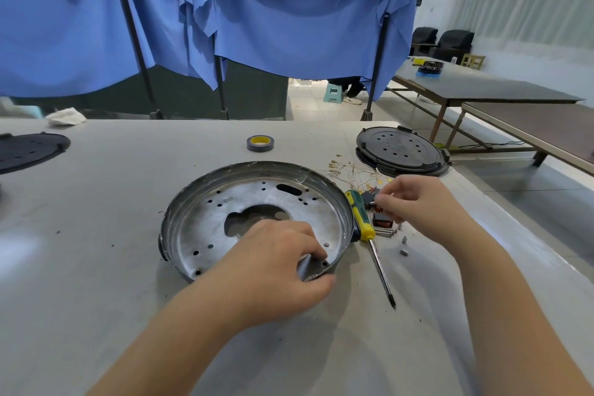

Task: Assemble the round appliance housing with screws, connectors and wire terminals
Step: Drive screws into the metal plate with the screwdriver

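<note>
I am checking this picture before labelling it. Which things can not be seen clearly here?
All in the head view:
- What the right hand pinches: its own fingers cover the part.
- The housing near rim: hidden under the left hand.
- The small parts beside the screwdriver: too small to name.
- The black disc at left: cut by the picture edge.

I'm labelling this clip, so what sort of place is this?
Probably a workshop or small assembly room: a long worktable with a metal housing, a screwdriver and loose wire terminals, and more bare tables alongside.
</note>
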Available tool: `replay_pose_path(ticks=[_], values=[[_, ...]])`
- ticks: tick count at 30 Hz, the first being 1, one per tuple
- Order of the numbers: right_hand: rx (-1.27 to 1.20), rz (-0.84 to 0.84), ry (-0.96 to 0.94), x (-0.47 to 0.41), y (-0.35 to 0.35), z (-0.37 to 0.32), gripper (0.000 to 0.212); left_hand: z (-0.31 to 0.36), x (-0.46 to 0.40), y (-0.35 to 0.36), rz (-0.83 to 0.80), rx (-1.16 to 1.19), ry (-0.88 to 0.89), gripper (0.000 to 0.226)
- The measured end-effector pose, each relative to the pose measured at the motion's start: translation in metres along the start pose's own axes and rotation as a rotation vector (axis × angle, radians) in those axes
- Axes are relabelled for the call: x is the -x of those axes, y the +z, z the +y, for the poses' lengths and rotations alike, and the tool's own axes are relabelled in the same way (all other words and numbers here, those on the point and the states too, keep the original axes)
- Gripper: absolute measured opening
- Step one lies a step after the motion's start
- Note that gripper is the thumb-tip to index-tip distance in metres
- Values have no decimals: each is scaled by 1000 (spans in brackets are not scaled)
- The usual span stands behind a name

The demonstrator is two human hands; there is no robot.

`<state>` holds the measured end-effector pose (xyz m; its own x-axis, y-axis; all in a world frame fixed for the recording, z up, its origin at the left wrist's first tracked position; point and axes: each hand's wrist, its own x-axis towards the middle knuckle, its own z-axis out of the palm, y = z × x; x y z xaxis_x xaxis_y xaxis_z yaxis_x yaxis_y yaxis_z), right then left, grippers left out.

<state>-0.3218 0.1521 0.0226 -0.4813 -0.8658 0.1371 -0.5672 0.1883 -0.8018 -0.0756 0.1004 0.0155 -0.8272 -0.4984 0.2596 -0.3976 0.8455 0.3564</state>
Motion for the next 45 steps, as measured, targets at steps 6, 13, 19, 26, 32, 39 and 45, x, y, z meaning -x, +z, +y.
replay_pose_path(ticks=[6,13,19,26,32,39,45], values=[[-296,-149,-46,10,16,-24,4,0,5,-7,94,41,3,51],[-246,-377,-108,16,9,-39,19,-9,11,-15,-9,78,-55,29],[-30,-553,-148,19,17,-56,14,-8,12,-15,-50,36,-64,32],[154,-601,-194,26,23,-64,17,-4,10,-11,-71,-18,-42,32],[288,-630,-211,24,25,-70,15,-4,10,-12,-78,2,-46,33],[352,-657,-260,22,27,-72,16,-5,10,-12,-63,23,-19,22],[497,-700,-262,15,25,-78,11,-5,11,-9,-39,36,3,9]])
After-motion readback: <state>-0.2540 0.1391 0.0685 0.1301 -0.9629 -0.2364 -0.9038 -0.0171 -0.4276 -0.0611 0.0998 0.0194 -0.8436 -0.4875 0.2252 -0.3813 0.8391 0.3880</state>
